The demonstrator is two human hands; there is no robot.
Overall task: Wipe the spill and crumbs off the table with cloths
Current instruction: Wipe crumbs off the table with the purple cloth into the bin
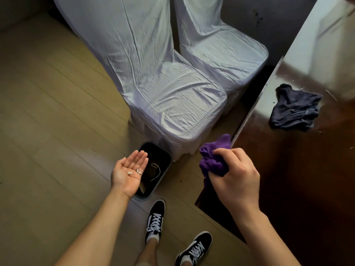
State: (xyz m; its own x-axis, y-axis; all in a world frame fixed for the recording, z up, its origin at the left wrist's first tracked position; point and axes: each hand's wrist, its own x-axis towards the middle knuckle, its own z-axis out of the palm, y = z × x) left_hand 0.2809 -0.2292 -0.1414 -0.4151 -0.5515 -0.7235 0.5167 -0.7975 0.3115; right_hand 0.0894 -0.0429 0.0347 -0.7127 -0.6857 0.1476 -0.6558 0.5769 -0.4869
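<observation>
The left hand lies open, palm up, with white crumbs on it, above a dark bin. The right hand grips a purple cloth beside the tabletop.

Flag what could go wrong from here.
The crumbs lie loose on the open left hand, which hangs at the rim of the bin, not squarely over it; tipped, some may hit the floor. Specks beside the grey cloth on the table could be missed.

Part of the purple cloth inside the right hand, bin partly behind the left hand
</observation>
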